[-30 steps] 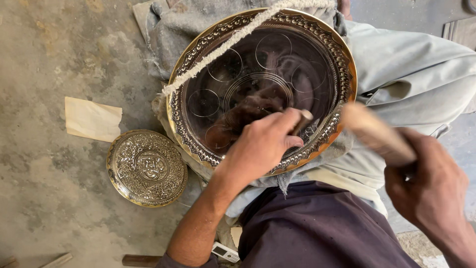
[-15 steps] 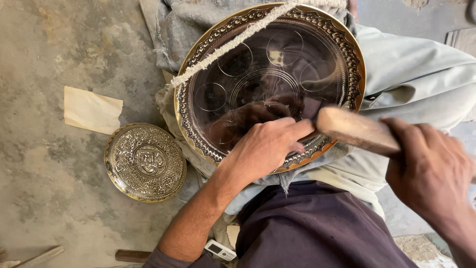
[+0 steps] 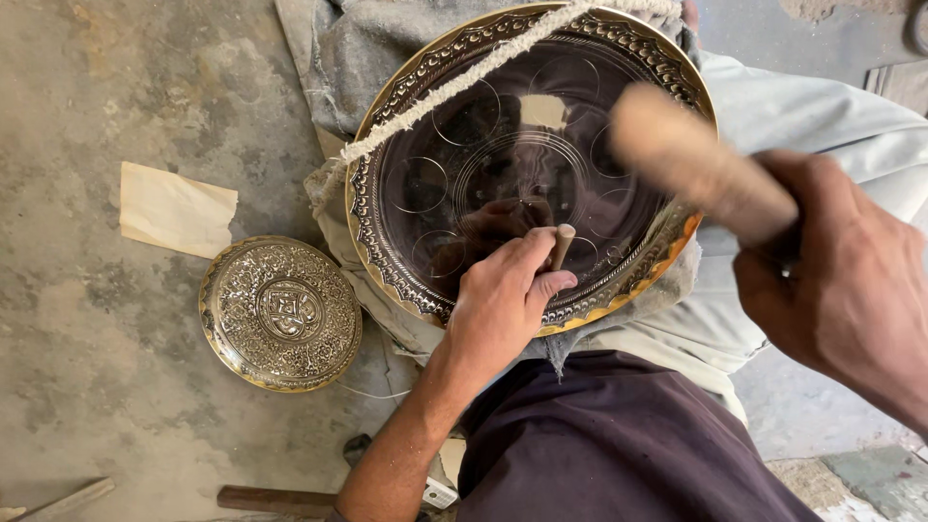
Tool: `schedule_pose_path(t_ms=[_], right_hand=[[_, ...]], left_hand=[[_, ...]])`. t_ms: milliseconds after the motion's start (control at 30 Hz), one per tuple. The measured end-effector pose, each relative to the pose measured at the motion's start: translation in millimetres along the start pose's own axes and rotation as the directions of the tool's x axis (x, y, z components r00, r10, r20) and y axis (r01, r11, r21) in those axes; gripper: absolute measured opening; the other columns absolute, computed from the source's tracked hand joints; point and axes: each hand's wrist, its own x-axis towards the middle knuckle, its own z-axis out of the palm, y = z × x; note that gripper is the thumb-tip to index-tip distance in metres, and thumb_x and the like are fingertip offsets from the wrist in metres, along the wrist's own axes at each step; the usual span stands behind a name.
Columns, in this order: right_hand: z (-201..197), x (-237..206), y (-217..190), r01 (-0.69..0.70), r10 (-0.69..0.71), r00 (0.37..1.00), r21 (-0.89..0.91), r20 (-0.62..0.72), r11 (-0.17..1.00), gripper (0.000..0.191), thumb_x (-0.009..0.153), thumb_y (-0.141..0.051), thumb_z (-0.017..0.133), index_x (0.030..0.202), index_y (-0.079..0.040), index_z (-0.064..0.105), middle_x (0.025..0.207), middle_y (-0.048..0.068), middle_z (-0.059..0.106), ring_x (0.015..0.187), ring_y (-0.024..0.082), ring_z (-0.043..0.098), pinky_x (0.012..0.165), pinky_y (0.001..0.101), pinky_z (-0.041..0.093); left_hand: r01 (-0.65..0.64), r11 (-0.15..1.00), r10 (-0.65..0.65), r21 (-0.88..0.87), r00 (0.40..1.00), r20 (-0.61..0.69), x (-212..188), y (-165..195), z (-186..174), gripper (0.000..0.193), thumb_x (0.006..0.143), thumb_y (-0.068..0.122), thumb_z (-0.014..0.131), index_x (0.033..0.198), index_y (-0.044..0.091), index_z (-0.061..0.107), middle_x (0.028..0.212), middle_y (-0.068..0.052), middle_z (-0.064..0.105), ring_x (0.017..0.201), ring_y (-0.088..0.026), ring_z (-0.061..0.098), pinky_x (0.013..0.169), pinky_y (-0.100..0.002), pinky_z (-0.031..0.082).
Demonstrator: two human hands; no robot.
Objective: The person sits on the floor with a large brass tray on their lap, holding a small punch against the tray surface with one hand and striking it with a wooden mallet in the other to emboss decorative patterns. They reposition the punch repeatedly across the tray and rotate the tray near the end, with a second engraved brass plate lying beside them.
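hands at a brass tray: nearest the camera, the right hand [image 3: 851,290] is clenching round the handle of a blurred wooden mallet [image 3: 701,159], its head hanging raised above the tray's right side. just beyond the dark cloth [image 3: 619,445] at the person's waist, the left hand [image 3: 503,304] is pinching a slim punch [image 3: 561,246] between thumb and fingers, fingers closed tight on it, its upper end showing and its tip pressing on the tray's lower border. the punch is standing nearly upright, leaning slightly; the mallet is lying up and to the right of it, well apart, its long axis slanting down towards the right hand. the round tray [image 3: 435,106] is resting tilted on grey cloth [image 3: 338,58] over the person's lap, pale trousers [image 3: 812,116] beside it, its dark middle scored with circles and its rim chased. a white cord [image 3: 454,82] is crossing its upper left. farther left, a small embossed metal lid [image 3: 280,311] is lying flat on the stained concrete floor [image 3: 87,367], near a scrap of paper [image 3: 176,208]. a wooden stick [image 3: 275,500] is lying by the lower edge.
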Motion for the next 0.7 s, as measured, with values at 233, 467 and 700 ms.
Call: schedule_pose_path(t_ms=[233, 467, 700], right_hand=[[1, -5, 2, -0.013, 0.01, 0.999, 0.065, 0.047, 0.998, 0.059, 0.086, -0.006, 0.066, 0.144, -0.006, 0.058, 0.106, 0.019, 0.07, 0.092, 0.035, 0.072, 0.082, 0.0461, 0.058], [22, -15, 33, 0.114, -0.086, 0.989, 0.241, -0.124, 0.964, 0.062, 0.081, 0.002, 0.066, 0.142, 0.001, 0.053, 0.113, 0.023, 0.066, 0.092, 0.036, 0.07, 0.08, 0.0448, 0.059], [45, -24, 45, 0.082, 0.02, 0.992, 0.764, -0.123, 0.641, 0.058, 0.089, -0.005, 0.068, 0.142, 0.002, 0.044, 0.112, 0.018, 0.064, 0.099, 0.025, 0.07, 0.087, 0.0388, 0.06]], left_hand=[[0.027, 1.0, -0.027, -0.01, 1.0, -0.006, -3, 1, 1, 0.038, 0.096, 0.024, 0.072, 0.125, 0.003, 0.06, 0.105, -0.016, 0.071, 0.094, -0.034, 0.074, 0.076, -0.042, 0.059], [-0.016, 1.0, 0.019, -0.022, 0.991, 0.135, 11, -6, -12, 0.038, 0.093, 0.025, 0.073, 0.123, 0.009, 0.058, 0.095, -0.01, 0.072, 0.085, -0.024, 0.076, 0.07, -0.036, 0.063], [-0.093, 0.992, 0.074, 0.085, 0.975, 0.207, 16, 4, -15, 0.032, 0.096, 0.019, 0.073, 0.123, 0.012, 0.057, 0.096, -0.011, 0.07, 0.087, -0.03, 0.075, 0.068, -0.041, 0.062]])
